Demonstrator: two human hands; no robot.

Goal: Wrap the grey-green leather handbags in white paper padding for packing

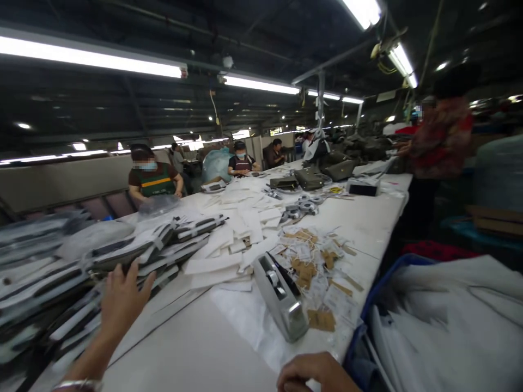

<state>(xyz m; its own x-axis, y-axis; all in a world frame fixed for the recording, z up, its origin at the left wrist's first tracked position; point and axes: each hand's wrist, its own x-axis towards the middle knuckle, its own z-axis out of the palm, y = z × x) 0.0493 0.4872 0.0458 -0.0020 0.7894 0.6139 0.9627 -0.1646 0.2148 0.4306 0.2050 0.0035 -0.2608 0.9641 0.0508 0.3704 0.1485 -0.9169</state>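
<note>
My left hand [122, 299], its fingers spread, reaches to the near side of a pile of flat dark bags [134, 247] with white padding and clear wrapping. The fingertips overlap the pile's edge; whether they touch it I cannot tell. At the bottom edge of the view is my right hand [318, 370], fingers curled inward and partly cut off, so what they hold, if anything, is hidden. Just beyond it a grey tape dispenser [280, 296] stands on the white table [196, 337]. Brown and white tags [304, 272] with strings lie beside the dispenser.
White paper sheets [220, 261] spread across the table's middle, with tape rolls [302, 208] and dark bags [310, 178] farther back. A blue-rimmed bin [376, 286] of white sheeting stands at right. Co-workers sit along the far left side; a blurred person [441, 136] stands at right.
</note>
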